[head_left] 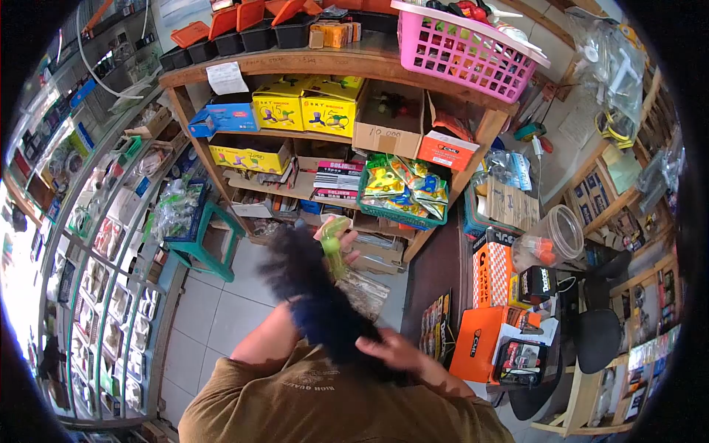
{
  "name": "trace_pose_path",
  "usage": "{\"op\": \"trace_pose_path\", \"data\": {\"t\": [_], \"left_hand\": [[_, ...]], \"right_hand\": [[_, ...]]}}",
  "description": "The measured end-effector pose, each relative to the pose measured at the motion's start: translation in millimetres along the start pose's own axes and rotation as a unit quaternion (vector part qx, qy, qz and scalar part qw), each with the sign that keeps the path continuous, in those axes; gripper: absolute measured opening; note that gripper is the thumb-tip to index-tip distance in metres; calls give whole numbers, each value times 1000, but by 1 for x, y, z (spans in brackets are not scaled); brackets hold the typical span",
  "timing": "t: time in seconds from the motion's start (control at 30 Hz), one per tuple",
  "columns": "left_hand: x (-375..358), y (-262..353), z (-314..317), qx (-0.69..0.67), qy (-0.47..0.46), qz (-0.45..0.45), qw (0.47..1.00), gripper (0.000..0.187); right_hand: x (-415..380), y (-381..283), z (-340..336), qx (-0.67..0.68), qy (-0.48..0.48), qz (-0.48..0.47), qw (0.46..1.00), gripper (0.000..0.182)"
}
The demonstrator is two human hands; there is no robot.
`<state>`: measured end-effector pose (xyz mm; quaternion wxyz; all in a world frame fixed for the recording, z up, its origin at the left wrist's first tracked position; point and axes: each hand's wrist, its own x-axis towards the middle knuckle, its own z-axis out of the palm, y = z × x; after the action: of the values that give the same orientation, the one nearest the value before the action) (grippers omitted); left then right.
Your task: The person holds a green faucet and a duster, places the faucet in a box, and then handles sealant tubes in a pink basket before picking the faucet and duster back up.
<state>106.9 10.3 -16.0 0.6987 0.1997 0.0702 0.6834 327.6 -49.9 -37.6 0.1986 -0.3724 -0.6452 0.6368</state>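
Note:
My left hand [350, 242] reaches forward, partly hidden behind a dark fluffy thing, and holds a translucent yellow-green plastic piece [336, 248] against the palm. The exact kind of that piece cannot be made out. A long dark-blue, blurred, fluffy duster-like thing [325, 303] slants across my chest and over my left forearm. Near its lower end my right hand [390, 348] is closed around it, close to my brown shirt [325, 406]. Beyond my left hand stand shelves with a green basket [402, 216] of colourful packets.
A wooden shelf [325, 62] carries yellow sprinkler boxes [329, 111] and a pink basket [465, 59]. Left are glass display shelves [111, 317] and a green stool [214, 244]. On the right, a table bears orange boxes [476, 343] and a clear jar [565, 232].

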Motion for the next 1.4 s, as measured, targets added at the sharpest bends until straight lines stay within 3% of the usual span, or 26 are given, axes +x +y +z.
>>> {"op": "trace_pose_path", "data": {"t": [0.03, 0.1, 0.17, 0.2, 0.23, 0.3, 0.37, 0.43, 0.5, 0.57, 0.63, 0.7, 0.77, 0.8, 0.87, 0.93, 0.97, 1.03, 1.07, 1.1, 1.17, 1.2, 1.23, 1.3, 1.37, 1.4], "left_hand": [[-3, 3, 7, 16, 5, 7, 1000, 71], [-3, 14, 16, -168, -16, -32, 985, 72], [1, 12, 23, -27, 51, -5, 998, 69], [4, 10, 18, 76, 75, 14, 994, 69], [6, 12, 14, 182, 98, 33, 978, 70], [6, 26, 22, 170, 93, 35, 980, 70], [-3, 45, 32, -122, 74, -12, 990, 63], [-2, 49, 14, -86, 67, -28, 994, 61], [7, 50, 3, 164, 58, 40, 984, 64], [6, 70, 9, -12, -5, -9, 1000, 66], [2, 86, 26, -27, 44, -47, 998, 67], [0, 94, 15, -18, 104, -38, 994, 69], [1, 95, 4, 35, 17, -4, 999, 70], [5, 98, -7, 11, -26, -15, 999, 72], [-2, 112, -3, -27, 20, -41, 999, 72], [-5, 118, -22, -107, 40, -58, 992, 71], [-4, 117, -20, -73, 21, -49, 996, 70], [-1, 112, -31, -103, 96, -63, 988, 69], [6, 106, -36, -98, -46, -66, 992, 67], [10, 106, -39, -133, -73, -89, 984, 65], [0, 109, -23, -152, -24, -102, 983, 66], [-1, 112, -20, -129, 13, -124, 984, 65], [3, 105, -27, -235, -93, -108, 961, 64], [4, 100, -16, -109, 21, -57, 992, 64], [9, 84, -51, -118, -96, -75, 985, 61], [16, 86, -43, -169, -130, -91, 973, 61]], "right_hand": [[2, -5, -8, -36, 8, 3, 999, 44], [5, -26, -38, 260, -62, 140, 954, 48], [8, -25, -12, 175, 10, 134, 975, 48], [11, -36, -1, -102, -37, 114, 988, 50], [6, -52, 17, -96, 4, -117, 988, 50], [18, -48, 15, -6, -55, -55, 997, 51], [21, -70, 8, 186, 21, 255, 949, 55], [28, -24, 14, 183, -45, 202, 961, 58], [23, -47, 45, -62, 9, -137, 989, 56], [37, -42, 43, 82, 6, -19, 996, 54], [42, -42, 37, 250, 17, 151, 956, 55], [45, -49, 55, 159, -8, 147, 976, 47], [52, -52, 93, -105, 50, -208, 971, 35], [52, -55, 95, -106, 53, -203, 972, 35], [48, -71, 82, 107, 66, 57, 990, 41], [48, -113, 86, 250, 191, 264, 912, 47], [49, -100, 96, 245, 198, 269, 910, 47], [45, -64, 116, 90, 154, 91, 980, 40], [40, -81, 127, 29, 66, 40, 997, 40], [39, -81, 126, 69, -30, 130, 989, 40], [38, -97, 121, 154, 134, 84, 975, 38], [39, -106, 109, 252, 161, 150, 943, 36], [39, -87, 100, 240, 202, 183, 932, 36], [42, -93, 114, 127, 172, 164, 963, 38], [38, -85, 123, 81, 44, 87, 992, 49], [39, -92, 123, 97, 122, 127, 980, 45]]}}
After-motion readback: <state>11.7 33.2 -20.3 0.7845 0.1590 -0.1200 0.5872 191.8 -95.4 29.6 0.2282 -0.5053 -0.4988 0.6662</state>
